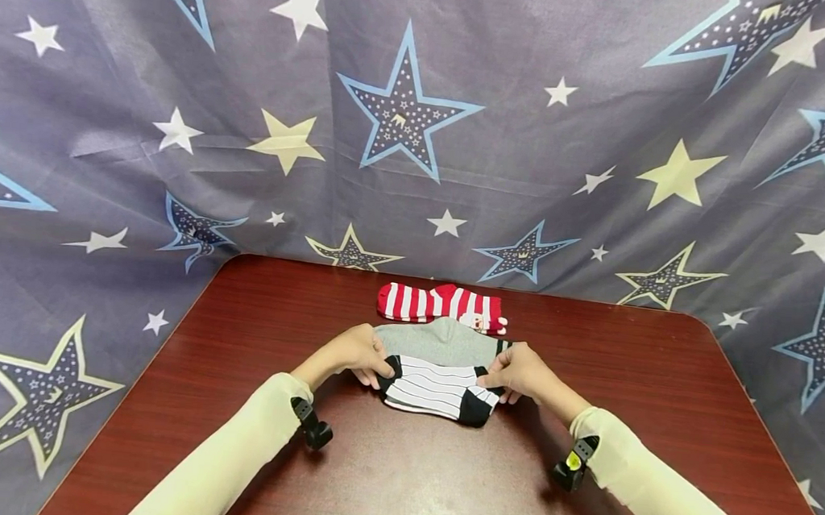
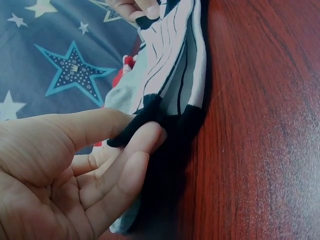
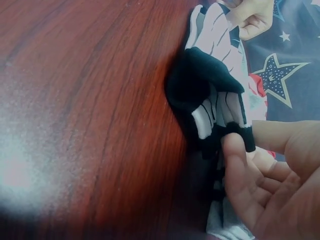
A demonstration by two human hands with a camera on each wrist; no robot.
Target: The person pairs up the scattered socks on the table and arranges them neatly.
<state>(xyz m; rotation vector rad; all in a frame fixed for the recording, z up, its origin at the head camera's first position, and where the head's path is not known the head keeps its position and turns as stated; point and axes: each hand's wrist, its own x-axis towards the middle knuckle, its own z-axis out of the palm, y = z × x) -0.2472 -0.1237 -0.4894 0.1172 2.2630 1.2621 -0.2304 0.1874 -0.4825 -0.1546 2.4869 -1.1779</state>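
Observation:
A white sock with thin black stripes (image 1: pixel 431 387) and black toe, heel and cuff lies across the middle of the table. My left hand (image 1: pixel 361 353) pinches its black toe end between thumb and fingers; the left wrist view shows the black toe fabric (image 2: pixel 131 129) there. At the other end, my right hand (image 1: pixel 525 371) pinches the black cuff (image 3: pixel 244 137). In the left wrist view, the upper layer stands a little apart from a second striped layer below. Just behind lies a grey sock (image 1: pixel 435 340) with dark bands at its right end, partly covered by the striped one.
Behind the grey sock, a red-and-white striped sock (image 1: pixel 419 303) lies near the back edge of the reddish-brown wooden table (image 1: pixel 293 297). A grey cloth with stars (image 1: pixel 514 71) hangs behind and beside the table. Each wrist carries a small black camera.

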